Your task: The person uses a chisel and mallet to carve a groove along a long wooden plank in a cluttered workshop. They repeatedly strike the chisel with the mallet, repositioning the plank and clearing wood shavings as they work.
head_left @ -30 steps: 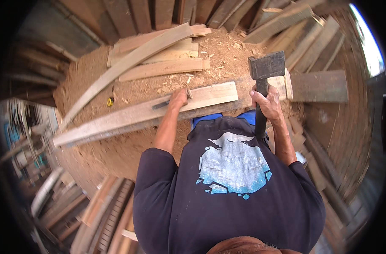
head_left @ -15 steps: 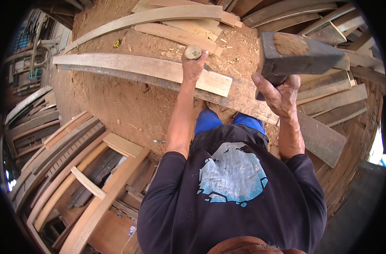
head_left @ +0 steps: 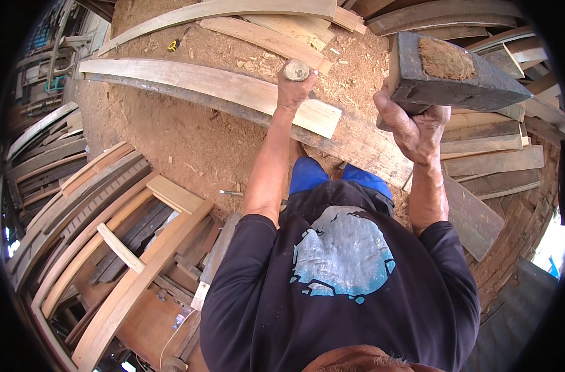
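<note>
My left hand [head_left: 293, 92] is wrapped round the upright round wooden handle of a chisel [head_left: 296, 70]. Its blade is mostly hidden below my fist, over the right part of a pale, curved board [head_left: 189, 83]. This board lies across a darker, longer plank [head_left: 363, 146] in front of my feet. On the right, my right hand [head_left: 419, 127] grips a mallet [head_left: 431, 92] by its handle, holding it high. The mallet's big dark head shows a rough brown patch on top, and it hides most of the handle.
Several pale boards [head_left: 264, 42] lie at the far side on ground strewn with shavings. A small yellow-and-black thing [head_left: 174, 45] rests near them. Stacked timber [head_left: 487, 146] fills the right. Curved wooden pieces and a frame [head_left: 143, 273] stand at the lower left.
The mallet has come up and a little to the right, and its head looks larger. My left hand with the chisel has shifted slightly right. The whole view has tilted a little.
</note>
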Demonstrator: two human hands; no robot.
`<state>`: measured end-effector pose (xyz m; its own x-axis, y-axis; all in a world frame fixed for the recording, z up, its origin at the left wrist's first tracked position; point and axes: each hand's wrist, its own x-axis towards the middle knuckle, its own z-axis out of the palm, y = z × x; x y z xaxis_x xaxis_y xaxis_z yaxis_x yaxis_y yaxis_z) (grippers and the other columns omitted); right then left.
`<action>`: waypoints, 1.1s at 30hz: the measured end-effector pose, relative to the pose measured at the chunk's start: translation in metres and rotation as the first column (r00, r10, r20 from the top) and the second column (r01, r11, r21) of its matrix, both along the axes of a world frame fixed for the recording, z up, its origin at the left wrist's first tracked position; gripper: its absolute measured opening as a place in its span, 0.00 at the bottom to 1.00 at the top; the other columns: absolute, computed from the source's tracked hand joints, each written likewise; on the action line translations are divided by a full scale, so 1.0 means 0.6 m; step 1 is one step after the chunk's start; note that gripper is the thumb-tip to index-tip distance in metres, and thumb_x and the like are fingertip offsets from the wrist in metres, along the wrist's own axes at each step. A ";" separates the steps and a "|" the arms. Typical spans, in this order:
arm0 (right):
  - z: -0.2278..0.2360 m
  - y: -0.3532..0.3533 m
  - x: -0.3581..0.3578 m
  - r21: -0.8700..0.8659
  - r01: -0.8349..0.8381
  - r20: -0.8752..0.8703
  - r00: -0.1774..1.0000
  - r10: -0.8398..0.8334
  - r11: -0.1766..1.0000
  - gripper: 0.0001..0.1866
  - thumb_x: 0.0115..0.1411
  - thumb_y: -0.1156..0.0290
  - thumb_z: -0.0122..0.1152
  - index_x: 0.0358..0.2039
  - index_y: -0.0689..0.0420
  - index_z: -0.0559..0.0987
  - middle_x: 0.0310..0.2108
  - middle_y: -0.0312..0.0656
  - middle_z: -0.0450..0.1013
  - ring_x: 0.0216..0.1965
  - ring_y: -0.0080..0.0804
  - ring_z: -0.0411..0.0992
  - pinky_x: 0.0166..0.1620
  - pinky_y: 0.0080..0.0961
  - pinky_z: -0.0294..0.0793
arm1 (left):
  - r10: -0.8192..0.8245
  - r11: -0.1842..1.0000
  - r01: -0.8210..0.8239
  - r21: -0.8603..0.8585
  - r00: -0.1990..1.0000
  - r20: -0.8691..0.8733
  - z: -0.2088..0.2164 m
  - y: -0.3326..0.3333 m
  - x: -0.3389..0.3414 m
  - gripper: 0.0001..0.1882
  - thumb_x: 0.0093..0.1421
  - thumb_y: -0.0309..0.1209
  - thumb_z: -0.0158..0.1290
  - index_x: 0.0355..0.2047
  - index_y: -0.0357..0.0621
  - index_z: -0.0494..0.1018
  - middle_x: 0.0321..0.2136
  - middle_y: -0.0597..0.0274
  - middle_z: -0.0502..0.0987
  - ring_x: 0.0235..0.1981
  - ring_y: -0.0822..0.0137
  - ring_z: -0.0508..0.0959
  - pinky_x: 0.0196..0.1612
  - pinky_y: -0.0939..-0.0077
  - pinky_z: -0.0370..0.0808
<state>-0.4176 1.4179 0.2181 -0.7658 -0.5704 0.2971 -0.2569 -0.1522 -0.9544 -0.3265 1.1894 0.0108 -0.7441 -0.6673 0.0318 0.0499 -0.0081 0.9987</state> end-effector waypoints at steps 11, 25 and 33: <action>0.026 0.032 -0.042 -0.026 0.088 -0.016 0.996 -0.089 0.996 0.16 0.56 0.76 0.74 0.43 0.63 0.79 0.33 0.36 0.78 0.32 0.22 0.76 0.37 0.23 0.77 | -0.241 0.970 0.242 0.021 0.951 0.196 0.009 0.009 -0.008 0.12 0.51 0.26 0.67 0.35 0.42 0.77 0.28 0.69 0.79 0.30 0.76 0.78 0.37 0.79 0.76; -0.111 -0.033 -0.067 0.782 -0.040 -0.247 0.897 0.368 0.622 0.13 0.56 0.68 0.66 0.42 0.57 0.81 0.24 0.51 0.78 0.28 0.46 0.79 0.33 0.43 0.78 | -0.188 0.953 0.246 -0.177 0.938 0.291 0.003 0.032 -0.006 0.24 0.53 0.25 0.66 0.52 0.41 0.75 0.48 0.58 0.80 0.51 0.66 0.78 0.56 0.67 0.75; -0.100 0.005 -0.047 0.668 -0.165 -0.118 0.940 0.321 0.726 0.14 0.55 0.66 0.65 0.40 0.60 0.82 0.26 0.55 0.77 0.31 0.52 0.79 0.38 0.45 0.77 | -0.204 0.865 0.279 -0.418 0.955 0.217 -0.012 0.047 -0.001 0.24 0.53 0.24 0.68 0.51 0.40 0.77 0.42 0.60 0.84 0.42 0.68 0.83 0.46 0.70 0.79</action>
<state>-0.4459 1.4211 0.1578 -0.5365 -0.8408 -0.0724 -0.5027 0.3873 -0.7729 -0.3272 1.2174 0.0034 -0.9000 -0.4109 0.1453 -0.0571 0.4418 0.8953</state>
